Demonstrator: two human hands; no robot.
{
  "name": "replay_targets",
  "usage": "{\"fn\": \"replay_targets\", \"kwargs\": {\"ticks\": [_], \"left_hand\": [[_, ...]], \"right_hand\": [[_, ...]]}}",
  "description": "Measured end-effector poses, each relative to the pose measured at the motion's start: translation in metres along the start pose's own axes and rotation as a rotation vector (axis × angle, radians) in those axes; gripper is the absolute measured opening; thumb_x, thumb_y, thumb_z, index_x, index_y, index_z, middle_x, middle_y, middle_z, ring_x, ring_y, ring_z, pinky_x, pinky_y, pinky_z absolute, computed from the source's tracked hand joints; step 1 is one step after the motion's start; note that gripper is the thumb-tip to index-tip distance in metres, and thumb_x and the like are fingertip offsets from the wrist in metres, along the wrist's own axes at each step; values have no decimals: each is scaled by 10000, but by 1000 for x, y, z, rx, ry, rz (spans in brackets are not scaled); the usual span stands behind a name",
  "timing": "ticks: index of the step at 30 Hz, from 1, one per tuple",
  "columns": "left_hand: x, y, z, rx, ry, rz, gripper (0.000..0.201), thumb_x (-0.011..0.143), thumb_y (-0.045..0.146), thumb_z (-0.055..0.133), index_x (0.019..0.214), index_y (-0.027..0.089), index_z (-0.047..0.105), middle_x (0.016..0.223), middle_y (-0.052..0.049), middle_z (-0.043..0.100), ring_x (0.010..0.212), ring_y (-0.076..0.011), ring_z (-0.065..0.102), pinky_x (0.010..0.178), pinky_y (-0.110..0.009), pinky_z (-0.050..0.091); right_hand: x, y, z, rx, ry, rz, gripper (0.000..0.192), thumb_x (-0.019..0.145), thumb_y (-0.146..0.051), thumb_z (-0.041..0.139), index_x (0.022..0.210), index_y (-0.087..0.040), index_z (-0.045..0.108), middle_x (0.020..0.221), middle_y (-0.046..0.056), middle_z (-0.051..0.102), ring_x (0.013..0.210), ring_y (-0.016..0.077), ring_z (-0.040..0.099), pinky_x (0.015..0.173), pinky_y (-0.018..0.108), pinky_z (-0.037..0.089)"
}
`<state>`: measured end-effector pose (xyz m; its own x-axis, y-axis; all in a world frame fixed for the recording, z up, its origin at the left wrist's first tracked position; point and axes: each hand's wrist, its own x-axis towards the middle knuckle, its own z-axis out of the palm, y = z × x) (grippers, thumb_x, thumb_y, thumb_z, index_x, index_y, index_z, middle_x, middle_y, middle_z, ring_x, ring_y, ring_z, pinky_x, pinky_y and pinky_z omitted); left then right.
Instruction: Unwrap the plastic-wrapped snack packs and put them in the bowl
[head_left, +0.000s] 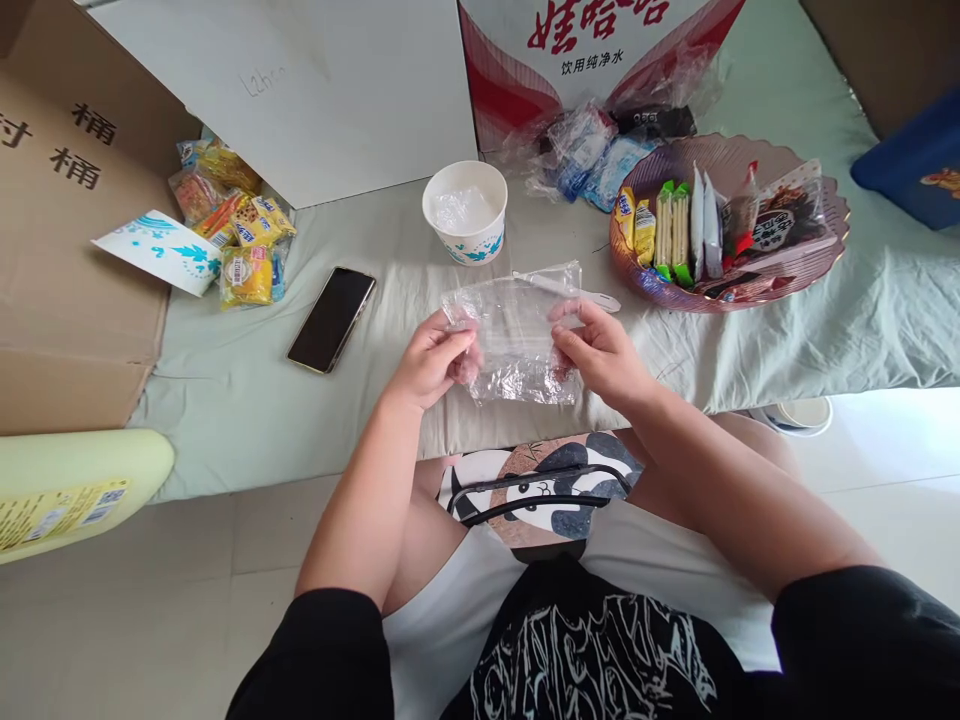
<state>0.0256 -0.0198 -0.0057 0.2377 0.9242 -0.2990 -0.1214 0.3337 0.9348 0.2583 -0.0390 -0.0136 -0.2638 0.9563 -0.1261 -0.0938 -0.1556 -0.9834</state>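
Fingers on both sides are pinched nearly shut: the left hand (pixel 433 358) and right hand (pixel 600 352) each grip an edge of the clear plastic bag (pixel 517 340), held just above the near edge of the table (pixel 247 400). That film looks slippery, so I reckon one pinch could slide off and the bag flop down. The paper bowl (pixel 465 212) sits just behind, the phone (pixel 331 319) to the left, the snack tray (pixel 727 222) off right.

Home, cloth-covered bed (pixel 825 320), snack bowl (pixel 750 290), cartons (pixel 60 250)
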Motion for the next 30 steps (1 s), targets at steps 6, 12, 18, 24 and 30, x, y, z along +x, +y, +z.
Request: {"fn": "replay_targets", "kwargs": {"ticks": [6, 12, 18, 24, 30], "left_hand": [[1, 5, -4, -101, -25, 134, 260, 699, 426, 725, 626, 185, 656, 646, -16, 617, 579, -130, 593, 523, -268, 478], [9, -9, -10, 146, 25, 226, 310, 635, 291, 828, 897, 222, 677, 839, 0, 662, 678, -123, 620, 615, -254, 503], [10, -24, 0, 335, 351, 527, 292, 770, 379, 821, 915, 223, 622, 908, -24, 664, 840, -140, 653, 781, -268, 543], [1, -33, 34, 221, -67, 338, 560, 746, 652, 821, 1077, 234, 652, 1005, -56, 735, 959, -205, 706, 800, -301, 564], [-1, -22, 33, 319, -25, 244, 486, 869, 694, 667, 893, 212, 727, 821, -43, 752, 830, -228, 702, 750, -333, 558]], "right_hand": [[0, -4, -3, 140, 54, -1, 236, 830, -430, 598, 790, -201, 643, 739, 25, 638, 578, 106, 521, 525, 259, 409], [5, 3, -1, 130, 146, 42, 482, 657, -323, 834, 1057, -257, 571, 721, -57, 608, 604, 123, 531, 552, 247, 412], [4, 4, 5, -39, 321, -155, 248, 772, -343, 744, 790, -224, 527, 718, -38, 546, 641, 107, 462, 623, 265, 390], [-9, 1, 21, -217, 107, -301, 250, 925, -433, 637, 864, -228, 507, 854, 7, 645, 710, 128, 530, 670, 292, 432], [-9, 1, 19, -308, 283, -233, 251, 904, -464, 679, 906, -242, 561, 807, 5, 605, 707, 145, 524, 663, 306, 443]]}}
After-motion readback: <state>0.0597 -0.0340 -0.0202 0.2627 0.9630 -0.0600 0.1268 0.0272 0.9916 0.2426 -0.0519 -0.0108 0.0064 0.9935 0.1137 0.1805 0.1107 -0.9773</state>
